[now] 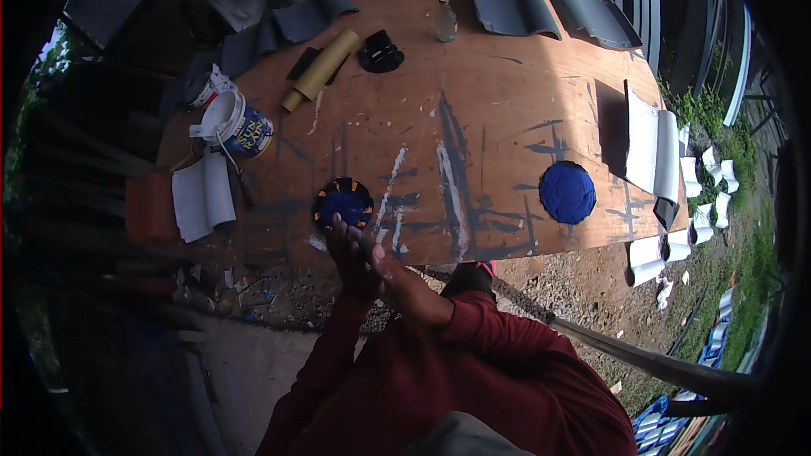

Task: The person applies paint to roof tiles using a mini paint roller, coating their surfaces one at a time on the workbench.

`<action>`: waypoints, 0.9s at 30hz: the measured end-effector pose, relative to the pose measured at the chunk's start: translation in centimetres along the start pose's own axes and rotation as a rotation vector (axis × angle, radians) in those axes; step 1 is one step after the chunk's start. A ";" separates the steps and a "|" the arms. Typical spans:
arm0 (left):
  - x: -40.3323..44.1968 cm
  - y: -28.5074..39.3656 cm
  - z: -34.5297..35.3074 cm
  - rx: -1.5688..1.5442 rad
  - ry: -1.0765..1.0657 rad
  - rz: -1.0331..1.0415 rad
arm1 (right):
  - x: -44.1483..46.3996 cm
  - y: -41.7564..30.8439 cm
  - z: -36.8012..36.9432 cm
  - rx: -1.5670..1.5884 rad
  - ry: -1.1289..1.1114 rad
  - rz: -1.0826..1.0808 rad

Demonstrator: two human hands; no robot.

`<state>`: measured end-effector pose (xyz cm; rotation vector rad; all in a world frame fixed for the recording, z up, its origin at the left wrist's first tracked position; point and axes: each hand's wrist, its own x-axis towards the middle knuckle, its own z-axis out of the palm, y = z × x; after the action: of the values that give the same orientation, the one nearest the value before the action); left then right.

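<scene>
At the table's near edge, my left hand (348,260) and my right hand (407,285) are pressed together, palm against palm. The fingers of both are stretched out and point toward the table. Whether anything lies between the palms is hidden. Just beyond the fingertips sits a round blue disc (345,205) with orange and dark marks around its rim. A second blue disc (568,192), plain and ragged-edged, lies farther right, apart from both hands.
The wooden table (507,101) carries grey smears, a white bucket (247,128), a tan roll (321,70), a black object (380,52) and a glass bottle (446,20). Curved tiles (511,7) line its edges. A pole (642,355) slants across the right foreground.
</scene>
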<state>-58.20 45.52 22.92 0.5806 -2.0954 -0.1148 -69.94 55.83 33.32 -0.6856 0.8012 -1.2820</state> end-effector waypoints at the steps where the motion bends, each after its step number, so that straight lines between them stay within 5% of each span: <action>1: 0.6 -0.5 -2.8 0.008 -0.076 -0.100 | 0.6 1.3 0.5 -0.018 -0.112 0.047; 3: -2.6 -4.6 -5.4 0.000 -0.192 -0.349 | 2.0 0.7 3.6 -0.110 -0.212 -0.042; 6: -7.2 -9.1 -8.6 -0.103 -0.113 -0.575 | 5.0 1.7 5.5 0.083 -0.291 0.189; 12: -14.3 -14.0 -11.8 -0.233 0.194 -1.170 | 14.5 4.3 5.2 0.011 -0.229 0.331; 16: -21.5 -19.3 -13.4 -0.204 0.307 -1.391 | 22.7 7.5 5.0 -0.026 -0.233 0.362; 19: -22.9 -22.5 -17.4 -0.383 0.414 -1.774 | 29.1 9.2 7.4 -0.169 -0.258 0.295; 24: -20.3 -29.3 -21.7 -0.552 0.596 -1.933 | 39.6 12.1 11.5 -0.667 -0.230 0.136; 27: -18.5 -35.1 -23.8 -0.705 0.726 -1.806 | 45.1 11.8 14.9 -0.639 -0.209 0.081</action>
<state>-17.71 26.06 11.70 1.5255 -0.2494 -1.3141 -46.73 13.34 25.99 -1.2596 1.0609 -0.8529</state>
